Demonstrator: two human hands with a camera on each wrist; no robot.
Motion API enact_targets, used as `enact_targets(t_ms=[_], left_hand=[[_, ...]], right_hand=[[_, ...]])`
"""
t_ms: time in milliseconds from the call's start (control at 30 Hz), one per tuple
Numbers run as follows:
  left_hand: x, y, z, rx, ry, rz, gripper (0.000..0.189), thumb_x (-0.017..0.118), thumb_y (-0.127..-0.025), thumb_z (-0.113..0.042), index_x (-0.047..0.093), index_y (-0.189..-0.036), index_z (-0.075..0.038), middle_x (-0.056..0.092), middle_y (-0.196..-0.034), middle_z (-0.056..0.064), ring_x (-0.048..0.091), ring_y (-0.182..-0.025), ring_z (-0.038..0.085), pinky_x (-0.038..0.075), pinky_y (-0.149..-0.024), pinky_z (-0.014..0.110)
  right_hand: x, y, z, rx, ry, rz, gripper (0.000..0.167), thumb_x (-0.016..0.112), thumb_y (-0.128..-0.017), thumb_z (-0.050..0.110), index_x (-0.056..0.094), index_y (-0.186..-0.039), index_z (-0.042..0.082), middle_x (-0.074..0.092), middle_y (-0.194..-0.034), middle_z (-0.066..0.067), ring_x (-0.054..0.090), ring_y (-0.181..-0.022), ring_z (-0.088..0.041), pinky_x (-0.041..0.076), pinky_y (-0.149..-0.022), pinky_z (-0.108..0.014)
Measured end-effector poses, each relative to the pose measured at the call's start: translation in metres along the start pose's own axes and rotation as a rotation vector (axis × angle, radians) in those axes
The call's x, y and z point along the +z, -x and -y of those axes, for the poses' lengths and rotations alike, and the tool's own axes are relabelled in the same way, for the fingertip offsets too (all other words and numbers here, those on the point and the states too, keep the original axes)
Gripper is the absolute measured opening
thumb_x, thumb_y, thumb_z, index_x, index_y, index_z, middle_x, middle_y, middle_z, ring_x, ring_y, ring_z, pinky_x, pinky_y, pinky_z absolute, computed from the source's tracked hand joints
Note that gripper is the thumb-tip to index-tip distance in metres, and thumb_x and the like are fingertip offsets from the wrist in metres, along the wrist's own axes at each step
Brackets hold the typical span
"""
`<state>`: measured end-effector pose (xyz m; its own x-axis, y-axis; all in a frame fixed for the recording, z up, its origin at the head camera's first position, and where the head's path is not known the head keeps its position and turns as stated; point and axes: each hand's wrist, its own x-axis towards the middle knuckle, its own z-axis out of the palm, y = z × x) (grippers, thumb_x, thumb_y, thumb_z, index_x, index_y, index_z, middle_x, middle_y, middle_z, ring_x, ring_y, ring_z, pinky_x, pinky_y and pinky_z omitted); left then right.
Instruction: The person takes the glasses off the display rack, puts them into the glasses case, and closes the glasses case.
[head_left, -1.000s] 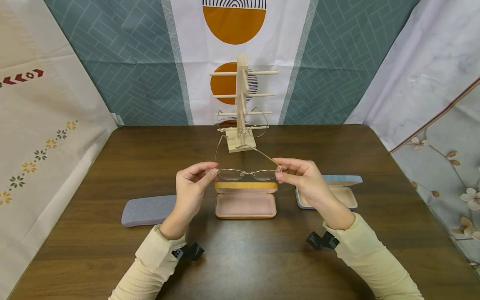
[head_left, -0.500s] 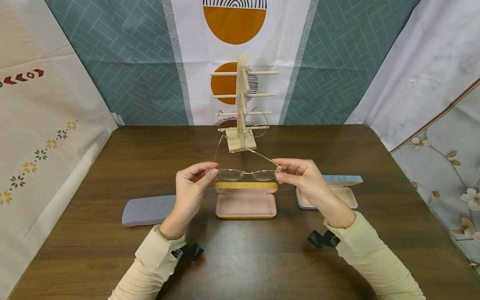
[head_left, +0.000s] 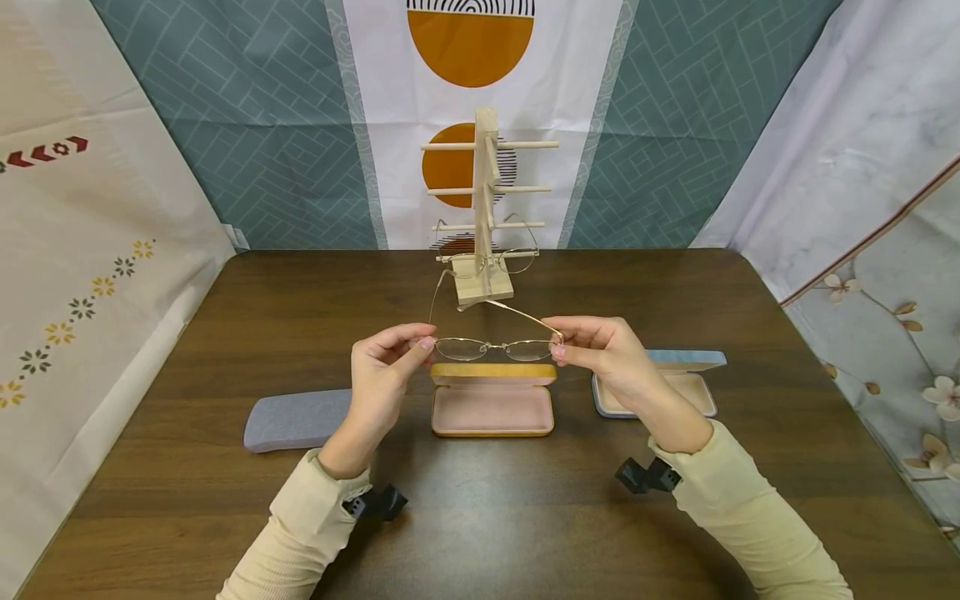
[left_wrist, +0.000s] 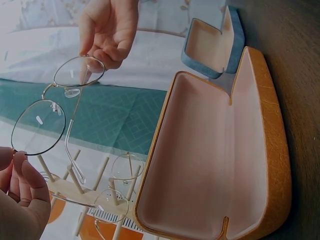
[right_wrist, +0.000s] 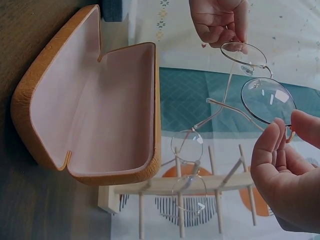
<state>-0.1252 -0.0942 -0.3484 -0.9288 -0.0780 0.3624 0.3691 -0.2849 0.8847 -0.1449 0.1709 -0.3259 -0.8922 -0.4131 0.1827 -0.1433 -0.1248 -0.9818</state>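
Note:
A pair of thin gold-framed eyeglasses (head_left: 529,350) is held up above the open yellow-orange glasses case (head_left: 492,410), temples unfolded and pointing away toward the stand. My left hand (head_left: 381,383) pinches the left end of the frame between thumb and fingers. At the opposite end, near the hinge, the thumb and fingers of my right hand (head_left: 611,360) pinch the frame. Both wrist views show the pink-lined case from the side, with its lid raised and nothing inside. The lenses stay apart from the case.
Behind the glasses stands a wooden display rack (head_left: 486,183) with another pair of round spectacles (head_left: 517,260) on a low peg. A grey-blue case (head_left: 296,419) lies shut at left. At right, an open blue case (head_left: 686,392) is partly covered by my right hand.
The far end of the right temple has swung slightly down and toward the left. Both hands keep their pinch on the eyeglasses and have barely moved.

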Motion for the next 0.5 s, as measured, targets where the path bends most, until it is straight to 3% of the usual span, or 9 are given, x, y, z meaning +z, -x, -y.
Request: enact_targets(t_ms=[500], left_hand=[[-0.0001,-0.0003,0.0021,0.006,0.003,0.006,0.03,0.061,-0.078,0.014,0.072,-0.082,-0.014,0.065,-0.068,0.003,0.057,-0.058,0.012,0.05,-0.056,0.023]], right_hand=[[-0.0007,-0.0009,-0.0002,-0.008,0.011,0.015,0.028,0.064,-0.083,0.0,0.067,-0.109,0.008,0.06,-0.078,-0.002,0.054,-0.07,-0.01,0.049,-0.07,-0.023]])
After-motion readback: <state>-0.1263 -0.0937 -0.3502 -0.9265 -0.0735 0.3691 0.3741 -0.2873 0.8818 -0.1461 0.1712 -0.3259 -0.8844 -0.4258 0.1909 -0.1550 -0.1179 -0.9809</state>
